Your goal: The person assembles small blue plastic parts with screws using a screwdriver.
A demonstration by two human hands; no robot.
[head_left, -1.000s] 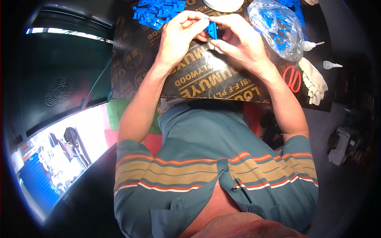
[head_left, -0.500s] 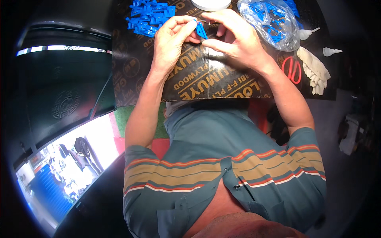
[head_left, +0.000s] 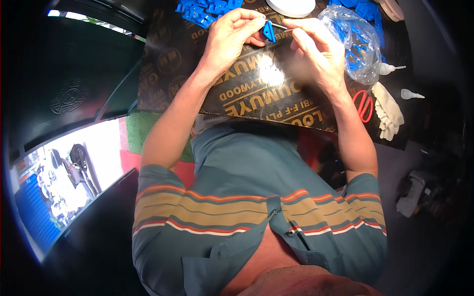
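My left hand (head_left: 229,42) pinches a small blue plastic piece (head_left: 268,32) with a pointed, wedge-like shape and a tiny hole, holding it above the table. A thin metal rod (head_left: 279,26) runs from the top of this piece toward my right hand (head_left: 318,52). The fingers of my right hand are drawn together around the rod's far end, though its very tip is hard to make out. Behind my left hand lies a pile of similar blue plastic pieces (head_left: 207,11).
A white round lid or dish (head_left: 291,7) stands at the far edge of the dark printed plywood table (head_left: 197,98). On the right are a clear bag of blue parts (head_left: 363,54), red-handled scissors (head_left: 364,106), a cream glove (head_left: 387,111) and small white nozzle bottles (head_left: 411,94).
My right hand's fingers have gone from spread apart to closed near the rod, which now shows clearly beside the blue piece. The whole view has shifted and turned slightly.
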